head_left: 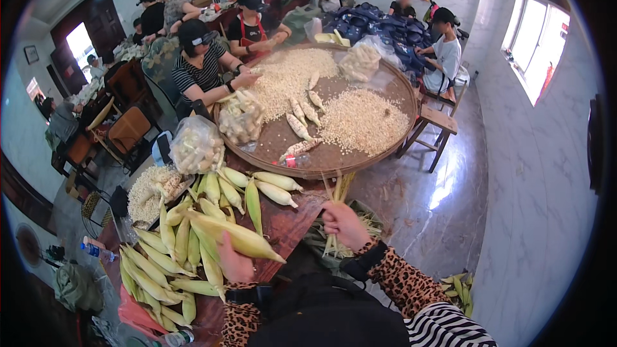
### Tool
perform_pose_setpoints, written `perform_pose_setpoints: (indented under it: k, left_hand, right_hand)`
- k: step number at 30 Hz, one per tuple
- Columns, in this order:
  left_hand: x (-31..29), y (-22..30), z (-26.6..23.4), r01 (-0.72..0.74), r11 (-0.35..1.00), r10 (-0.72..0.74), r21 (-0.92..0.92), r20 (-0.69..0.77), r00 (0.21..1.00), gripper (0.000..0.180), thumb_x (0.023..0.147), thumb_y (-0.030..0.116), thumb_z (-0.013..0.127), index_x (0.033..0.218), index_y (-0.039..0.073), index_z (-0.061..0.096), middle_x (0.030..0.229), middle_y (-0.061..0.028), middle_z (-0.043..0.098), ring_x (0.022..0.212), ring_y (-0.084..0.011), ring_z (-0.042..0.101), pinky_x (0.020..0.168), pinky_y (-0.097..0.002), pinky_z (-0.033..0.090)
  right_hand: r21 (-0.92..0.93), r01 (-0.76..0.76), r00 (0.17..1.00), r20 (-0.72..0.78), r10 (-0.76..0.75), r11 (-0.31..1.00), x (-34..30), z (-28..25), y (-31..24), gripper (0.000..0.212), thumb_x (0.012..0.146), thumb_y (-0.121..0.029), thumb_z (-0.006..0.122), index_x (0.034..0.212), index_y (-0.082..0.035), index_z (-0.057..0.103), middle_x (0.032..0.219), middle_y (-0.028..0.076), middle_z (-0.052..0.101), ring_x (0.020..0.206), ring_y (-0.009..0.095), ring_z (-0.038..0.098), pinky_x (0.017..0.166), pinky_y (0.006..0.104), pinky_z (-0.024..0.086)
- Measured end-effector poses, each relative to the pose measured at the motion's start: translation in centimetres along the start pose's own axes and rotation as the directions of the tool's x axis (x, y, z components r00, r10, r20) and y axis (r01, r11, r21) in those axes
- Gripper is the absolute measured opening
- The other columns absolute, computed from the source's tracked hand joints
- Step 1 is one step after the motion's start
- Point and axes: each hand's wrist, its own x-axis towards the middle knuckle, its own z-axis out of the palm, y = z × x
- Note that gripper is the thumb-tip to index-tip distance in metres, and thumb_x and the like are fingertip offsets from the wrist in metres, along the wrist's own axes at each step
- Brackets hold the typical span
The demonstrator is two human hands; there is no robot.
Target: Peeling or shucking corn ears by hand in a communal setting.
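My left hand [236, 262] is closed around an ear of corn [238, 236] still in its pale green husk, held slantwise over the pile. To the right, my right hand [345, 225] grips a bunch of corn husks [344, 186]; strips stick out above and below the fist. Left of my left hand, a pile of unshucked corn ears [173, 263] covers much of the dark red table [295, 218]. Below my right hand, more husk strips lie over a greenish sack [369, 218].
A wide round woven tray [334, 164] holds kernels and several bare ears. Bags of corn [196, 144] stand left of it. Two co-workers [205, 64] sit at its far side. A wooden stool [439, 119] stands right; loose husks [457, 289] lie on the floor. A plastic bottle [177, 338] lies near the front edge.
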Motion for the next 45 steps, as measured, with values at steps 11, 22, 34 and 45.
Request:
perform_pose_setpoints:
  k: [11, 22, 34, 45]
  left_hand:
    - [-3.8, -3.3, 4.3, 0.086, 0.973, -0.114, 0.214, 0.125, 0.986, 0.049, 0.092, 0.016, 0.047, 0.134, 0.009, 0.023, 0.128, -0.0096, 0.041, 0.114, -0.0211, 0.044, 0.095, -0.0342, 0.038]
    - [-3.6, -3.8, 2.8, 0.02, 0.964, -0.054, 0.267, 0.119, 0.991, 0.057, 0.091, 0.017, 0.05, 0.137, 0.012, 0.017, 0.124, -0.0083, 0.043, 0.106, -0.0189, 0.048, 0.086, -0.032, 0.043]
    - [-3.8, -4.4, 2.9, 0.051, 0.97, -0.086, 0.238, 0.141, 0.986, 0.058, 0.087, 0.008, 0.054, 0.134, 0.011, 0.022, 0.12, -0.0087, 0.046, 0.106, -0.0194, 0.049, 0.087, -0.0319, 0.043]
    - [-2.6, -5.3, 2.4, -0.045, 0.956, 0.023, 0.288, 0.082, 0.996, 0.05, 0.083, 0.002, 0.058, 0.126, 0.004, 0.033, 0.115, -0.01, 0.049, 0.103, -0.0183, 0.05, 0.089, -0.03, 0.041]
  right_hand:
    - [-0.922, 0.383, 0.91, 0.365, -0.196, 0.061, 0.0, 6.8, 5.8, 0.025, 0.078, -0.025, 0.056, 0.085, -0.001, 0.051, 0.082, 0.019, 0.054, 0.084, 0.036, 0.054, 0.072, 0.0417, 0.043]
    - [-0.923, 0.378, 0.919, 0.366, -0.143, 0.069, 0.0, 7.1, 6.0, 0.024, 0.077, -0.023, 0.055, 0.082, 0.0, 0.051, 0.077, 0.02, 0.057, 0.076, 0.037, 0.057, 0.066, 0.0427, 0.045]
    - [-0.903, 0.43, 0.895, 0.426, -0.131, 0.008, 0.0, 6.4, 5.9, 0.019, 0.077, -0.018, 0.052, 0.084, -0.001, 0.05, 0.078, 0.02, 0.056, 0.077, 0.039, 0.056, 0.067, 0.0445, 0.044]
    - [-0.925, 0.379, 0.863, 0.349, -0.365, 0.01, 0.1, 6.8, 8.0, 0.017, 0.081, -0.014, 0.049, 0.086, 0.001, 0.048, 0.083, 0.025, 0.053, 0.081, 0.042, 0.053, 0.07, 0.0448, 0.043]
